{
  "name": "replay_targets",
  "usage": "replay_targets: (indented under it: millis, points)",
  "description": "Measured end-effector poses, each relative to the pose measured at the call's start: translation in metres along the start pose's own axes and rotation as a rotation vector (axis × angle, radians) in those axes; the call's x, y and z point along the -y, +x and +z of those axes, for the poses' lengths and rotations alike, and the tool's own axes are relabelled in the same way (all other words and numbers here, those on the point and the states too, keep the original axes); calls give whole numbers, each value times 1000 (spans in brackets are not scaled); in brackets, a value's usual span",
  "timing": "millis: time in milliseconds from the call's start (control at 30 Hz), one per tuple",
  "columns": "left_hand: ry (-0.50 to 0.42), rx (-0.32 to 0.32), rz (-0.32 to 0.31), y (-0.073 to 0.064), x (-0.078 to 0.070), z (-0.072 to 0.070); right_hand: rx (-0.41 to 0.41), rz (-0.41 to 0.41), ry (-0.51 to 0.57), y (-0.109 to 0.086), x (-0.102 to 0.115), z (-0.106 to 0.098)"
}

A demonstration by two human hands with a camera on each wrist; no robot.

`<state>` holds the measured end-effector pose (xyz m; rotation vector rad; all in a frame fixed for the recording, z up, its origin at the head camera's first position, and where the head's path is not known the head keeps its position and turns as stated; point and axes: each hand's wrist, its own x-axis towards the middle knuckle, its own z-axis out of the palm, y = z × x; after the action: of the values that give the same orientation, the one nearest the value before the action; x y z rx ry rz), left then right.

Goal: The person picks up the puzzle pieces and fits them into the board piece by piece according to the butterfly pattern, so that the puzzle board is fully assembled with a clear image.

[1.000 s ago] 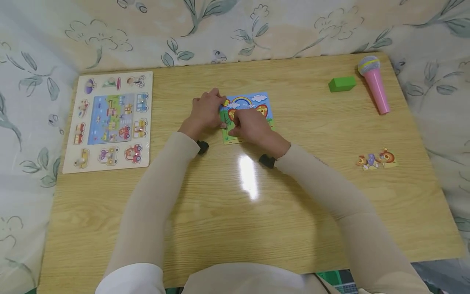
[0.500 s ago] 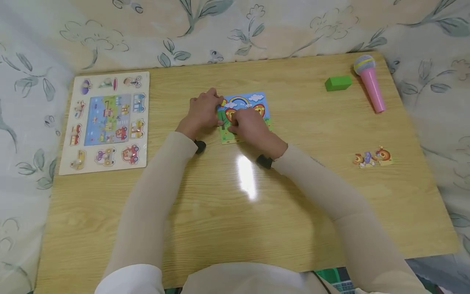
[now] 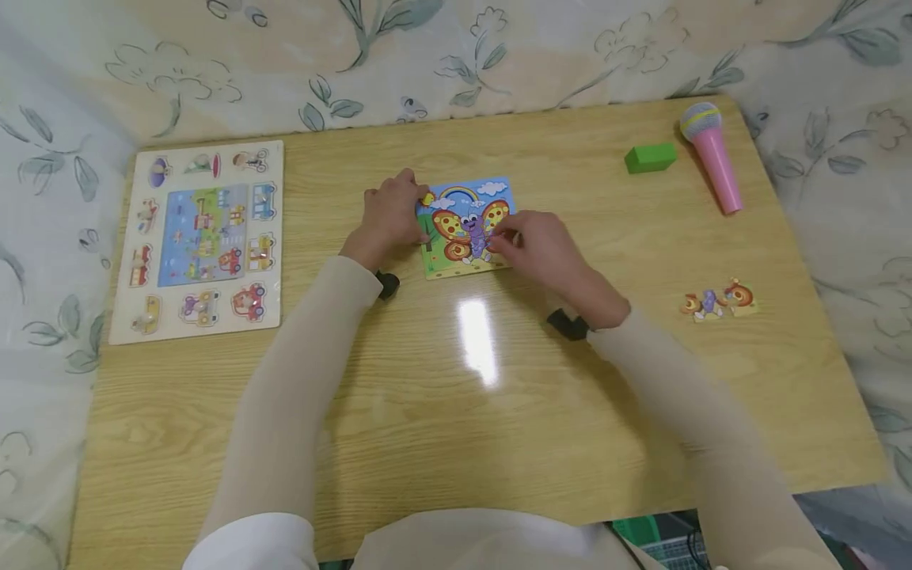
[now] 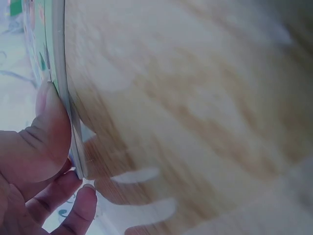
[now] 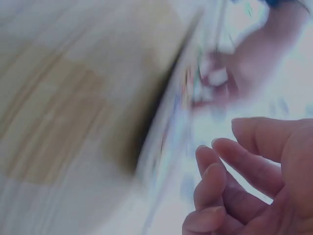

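Observation:
A small square butterfly puzzle (image 3: 479,198) lies on the wooden table, showing a purple-bodied butterfly with orange wings under a rainbow. My left hand (image 3: 389,212) grips its left side; in the left wrist view, the thumb (image 4: 51,132) lies against the board edge (image 4: 59,54) and the fingers reach its far corner. Beside the butterfly's right wing is my right hand (image 3: 547,252), fingertips close to the puzzle. The right wrist view shows this hand's fingers (image 5: 210,181) loosely bent, thumb apart, nothing between them. That view blurs the puzzle.
Loose puzzle pieces (image 3: 739,295) lie at the table's right. A pegged vehicle puzzle board (image 3: 267,313) sits at the left. A green block (image 3: 651,158) and a pink toy microphone (image 3: 716,170) are at the back right. A floral curtain (image 3: 399,47) borders the table.
My right hand has moved off the middle of the puzzle to its right side, uncovering the butterfly. My left hand keeps its place at the left edge.

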<state>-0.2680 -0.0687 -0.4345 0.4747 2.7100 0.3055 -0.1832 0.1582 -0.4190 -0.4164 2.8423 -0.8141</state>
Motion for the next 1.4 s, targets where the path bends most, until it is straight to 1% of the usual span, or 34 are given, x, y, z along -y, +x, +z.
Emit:
replay_targets:
  millis: [100, 133, 167, 233, 300, 367, 467, 533, 600, 700, 800, 900, 967, 1067, 1133, 1233, 1333, 1400]
  points:
    - [-3, 0, -11, -1, 2, -2, -95, 79, -26, -28, -33, -29]
    - [-1, 3, -11, -2, 2, -3, -112, 114, -40, -38, -46, -38]
    - [0, 7, -10, -2, 2, -3, -108, 157, -55, -50, -58, -48]
    - [2, 11, -12, -2, 3, -4, -67, 235, -79, -73, -83, -66]
    - [3, 3, -13, -3, 3, -4, 3, 309, -106, -95, -107, -82]
    - [6, -4, -16, -3, 4, -3, 80, 370, -137, -114, -129, -92]
    - [5, -9, -25, -4, 6, -3, 150, 425, -165, -136, -154, -98]
    - [4, -6, -28, -4, 7, -3, 183, 454, -176, -146, -164, -98]
    - [-2, -6, -31, -5, 7, -2, 191, 475, -175, -153, -169, -95]
    - [-8, -8, -30, -5, 7, -2, 166, 496, -176, -158, -174, -90]
    - [-12, -3, -31, -5, 6, -1, 121, 490, -181, -161, -177, -84]
    - [-10, 6, -31, -4, 5, 0, 101, 483, -173, -163, -178, -81]
    - [-8, 6, -30, -4, 5, 0, 85, 473, -161, -165, -178, -79]
    - [-2, 0, -22, -3, 3, 0, 72, 480, -143, -165, -173, -78]
    - [0, 1, -18, -2, 2, -1, 61, 477, -123, -162, -166, -78]
    - [1, 9, -16, -2, 0, -1, 27, 440, -76, -151, -145, -76]
    - [2, 8, -15, -2, -1, 0, -16, 372, 1, -131, -117, -71]
    - [2, 3, -12, -1, -1, 1, -44, 321, 49, -114, -98, -64]
